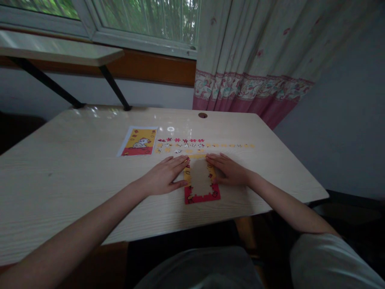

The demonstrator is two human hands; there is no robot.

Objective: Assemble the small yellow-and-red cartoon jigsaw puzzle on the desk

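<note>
A jigsaw puzzle border (202, 198) lies flat on the table, red at the near end and yellow toward the far end, with bare tabletop inside it. My left hand (167, 175) rests on its left side, fingers stretched out toward the far left corner and thumb apart. On the opposite side my right hand (226, 169) lies with outstretched fingers at the far right corner. Both hands touch the border and partly cover it. Just beyond them, loose puzzle pieces (186, 140) are laid out in rows, red ones farthest and yellow and white ones nearer.
A printed reference picture (140, 141) of a white animal on yellow and red lies left of the pieces. The wooden table (90, 176) has a round cable hole (203, 115) at the back. A raised shelf (69, 50) stands at back left; a curtain (240, 60) hangs behind.
</note>
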